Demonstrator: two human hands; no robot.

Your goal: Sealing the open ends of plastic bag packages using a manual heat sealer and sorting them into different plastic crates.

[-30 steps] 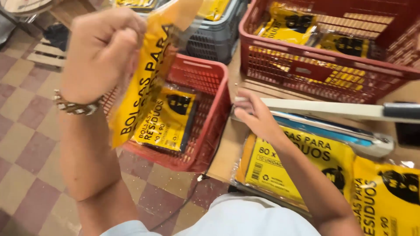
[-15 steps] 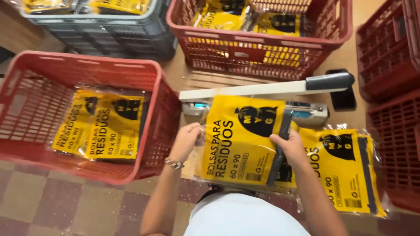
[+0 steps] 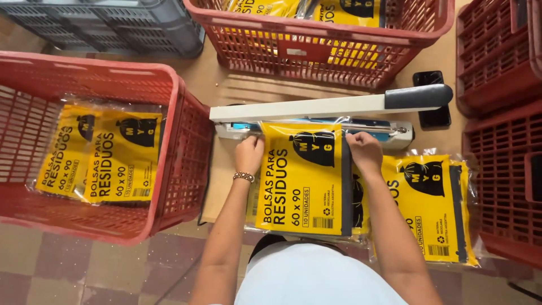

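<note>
1. The left hand (image 3: pixel 249 153) gripped the left top corner of a yellow packet (image 3: pixel 302 178) in clear wrap, fingers curled on its edge.
2. The right hand (image 3: pixel 365 151) pinched the packet's right top corner.
3. The packet lay on the table (image 3: pixel 226 90), its top edge under the raised arm of a white heat sealer (image 3: pixel 316 107); whether it touched the sealing bar was unclear.
4. Similar packets lay in the red basket (image 3: pixel 186 135) at left.

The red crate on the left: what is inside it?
Inside the red crate lie two yellow bag packs in clear wrap, overlapping side by side on its floor. Whether more packs lie beneath them cannot be seen, since they cover that part.
</note>
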